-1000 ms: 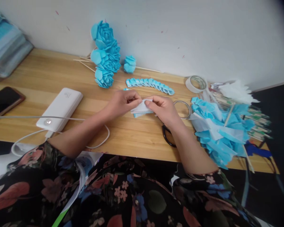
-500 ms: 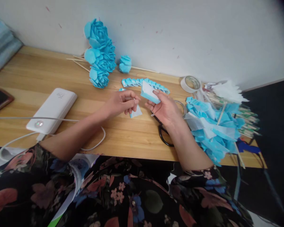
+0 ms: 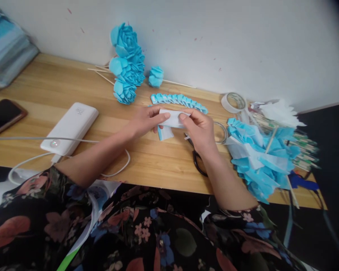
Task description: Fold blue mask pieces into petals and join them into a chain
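Note:
A white folded strip (image 3: pixel 173 118) is stretched between my hands above the wooden table. My left hand (image 3: pixel 149 121) pinches its left end with the thumb on top, and my right hand (image 3: pixel 197 126) grips the right end the same way. Just below my left fingers lies a small white and blue piece (image 3: pixel 166 133). Behind my hands runs a curved row of folded blue pieces (image 3: pixel 179 99). Black-handled scissors (image 3: pixel 197 160) lie partly hidden beside my right wrist.
Blue flowers on sticks (image 3: pixel 127 64) and a smaller blue flower (image 3: pixel 156 76) lie near the wall. At right are tape rolls (image 3: pixel 233 102) and a heap of blue and white pieces (image 3: pixel 260 154). A power bank (image 3: pixel 69 128), its cable and a phone (image 3: pixel 5 116) are at left.
My left hand has moved right and taken hold of the strip's left end. The strip now lies level, its white face showing. The whole view has shifted slightly.

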`<state>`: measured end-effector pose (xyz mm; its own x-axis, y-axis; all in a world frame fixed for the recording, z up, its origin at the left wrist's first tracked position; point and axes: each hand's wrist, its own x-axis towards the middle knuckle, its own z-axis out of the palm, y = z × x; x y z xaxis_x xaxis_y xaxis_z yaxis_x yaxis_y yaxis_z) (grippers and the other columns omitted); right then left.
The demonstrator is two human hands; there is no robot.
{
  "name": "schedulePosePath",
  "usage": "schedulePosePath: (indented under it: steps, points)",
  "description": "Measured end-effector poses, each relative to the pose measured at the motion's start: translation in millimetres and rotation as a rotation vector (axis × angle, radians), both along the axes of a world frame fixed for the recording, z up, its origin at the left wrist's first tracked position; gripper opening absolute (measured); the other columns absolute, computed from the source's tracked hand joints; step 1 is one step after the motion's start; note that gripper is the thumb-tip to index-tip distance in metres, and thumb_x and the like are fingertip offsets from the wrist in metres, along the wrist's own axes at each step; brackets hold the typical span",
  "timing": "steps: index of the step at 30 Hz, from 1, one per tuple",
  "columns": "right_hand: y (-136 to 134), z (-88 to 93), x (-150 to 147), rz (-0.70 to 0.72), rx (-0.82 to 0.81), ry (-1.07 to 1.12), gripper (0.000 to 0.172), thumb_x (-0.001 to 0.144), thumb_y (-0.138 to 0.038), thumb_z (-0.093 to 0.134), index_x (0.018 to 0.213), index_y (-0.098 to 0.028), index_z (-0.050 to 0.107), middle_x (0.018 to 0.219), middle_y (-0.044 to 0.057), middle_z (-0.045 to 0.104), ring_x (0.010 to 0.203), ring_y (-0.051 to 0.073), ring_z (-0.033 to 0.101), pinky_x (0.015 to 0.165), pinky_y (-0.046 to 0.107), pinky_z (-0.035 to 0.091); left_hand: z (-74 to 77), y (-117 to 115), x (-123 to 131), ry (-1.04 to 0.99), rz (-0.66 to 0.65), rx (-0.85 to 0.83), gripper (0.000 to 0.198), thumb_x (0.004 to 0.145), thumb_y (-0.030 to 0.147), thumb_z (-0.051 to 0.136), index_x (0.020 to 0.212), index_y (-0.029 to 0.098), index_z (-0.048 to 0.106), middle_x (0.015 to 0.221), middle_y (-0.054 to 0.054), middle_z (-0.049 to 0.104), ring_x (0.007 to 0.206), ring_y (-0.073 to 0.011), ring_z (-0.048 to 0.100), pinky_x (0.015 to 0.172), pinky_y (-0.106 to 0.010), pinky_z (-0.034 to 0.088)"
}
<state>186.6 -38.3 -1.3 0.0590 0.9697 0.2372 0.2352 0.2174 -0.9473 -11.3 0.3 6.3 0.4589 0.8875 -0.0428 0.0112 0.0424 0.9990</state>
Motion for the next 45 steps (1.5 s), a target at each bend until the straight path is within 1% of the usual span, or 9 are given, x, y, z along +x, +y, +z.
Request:
schedulePosePath:
  steps: [5,10,15,21,26,29,33,38,45]
  points:
    - [-2,0.4,-4,0.046,0.048,0.025,0.013,0.087,-0.039,0.073,0.089,-0.029,0.081,0.089,-0.002,0.077,0.081,0.016,0.066,0.076,0.033,0.053,-3.7,2,1,0.066,0.027,-0.035,0.01,0.086,0.021,0.075,0.084,0.012,0.07,0.063,0.0,0.065,0.052,-0.0084,0.055,0.051,-0.019,0.045]
    - [0,-3.0,-2,0.005,-0.034,0.045,0.019,0.088,-0.044,0.071,0.095,-0.029,0.08,0.088,-0.002,0.074,0.079,0.017,0.064,0.073,0.032,0.053,-4.9,-1,4,0.083,0.002,-0.043,0.012,0.079,0.014,0.077,0.09,0.013,0.071,0.064,0.002,0.065,0.056,-0.0084,0.057,0.051,-0.017,0.046]
    - [4,-5.6,1,-0.012,0.061,0.011,0.025,0.09,-0.051,0.069,0.093,-0.028,0.078,0.109,0.002,0.075,0.105,0.022,0.068,0.084,0.036,0.056,-6.9,-1,5,0.084,-0.02,-0.036,0.01,0.077,0.015,0.075,0.087,0.013,0.071,0.061,0.003,0.064,0.053,-0.0077,0.054,0.049,-0.017,0.042]
    - [4,-2.2,2,0.142,-0.16,0.266,0.049,0.093,-0.069,0.057,0.114,-0.028,0.076,0.106,0.004,0.076,0.096,0.021,0.072,0.076,0.035,0.06,-9.3,2,2,0.101,-0.013,0.048,0.011,0.077,0.021,0.075,0.073,0.013,0.069,0.064,0.0,0.067,0.055,-0.0084,0.056,0.052,-0.018,0.044]
    - [8,1.4,4,0.105,-0.18,0.294,0.071,0.09,-0.084,0.047,0.121,-0.025,0.072,0.101,0.006,0.077,0.096,0.022,0.074,0.077,0.035,0.061,-10.7,3,1,0.08,-0.014,0.04,0.014,0.076,0.024,0.076,0.075,0.013,0.069,0.065,-0.001,0.069,0.055,-0.0083,0.057,0.054,-0.019,0.046]
    - [11,1.9,8,0.039,-0.17,0.29,0.075,0.087,-0.088,0.047,0.117,-0.024,0.073,0.098,0.007,0.077,0.095,0.021,0.074,0.077,0.033,0.06,-14.0,4,0,0.079,-0.007,0.034,0.019,0.075,0.029,0.079,0.077,0.013,0.069,0.066,-0.002,0.07,0.054,-0.0085,0.057,0.052,-0.019,0.046]
    - [11,4.3,11,-0.013,-0.162,0.424,0.066,0.084,-0.083,0.059,0.11,-0.025,0.075,0.094,0.005,0.078,0.09,0.018,0.072,0.077,0.031,0.059,-14.2,4,-1,0.104,-0.04,0.014,0.023,0.074,0.033,0.081,0.079,0.013,0.07,0.064,-0.001,0.069,0.054,-0.0085,0.056,0.052,-0.019,0.045]
    - [10,5.7,9,-0.012,-0.125,0.507,0.041,0.071,-0.054,0.09,0.102,-0.03,0.078,0.088,-0.003,0.075,0.08,0.013,0.067,0.078,0.029,0.058,-6.9,1,-1,0.115,-0.152,-0.048,0.03,0.071,0.033,0.08,0.091,0.012,0.074,0.07,0.0,0.071,0.058,-0.0092,0.058,0.056,-0.02,0.048]
    - [12,1.6,7,0.005,-0.073,0.478,0.024,0.073,-0.032,0.088,0.096,-0.03,0.08,0.086,-0.005,0.074,0.078,0.011,0.067,0.083,0.029,0.059,-9.9,1,-3,0.116,-0.177,-0.022,0.03,0.075,0.034,0.078,0.096,0.012,0.075,0.071,-0.001,0.072,0.06,-0.0097,0.06,0.059,-0.021,0.049]
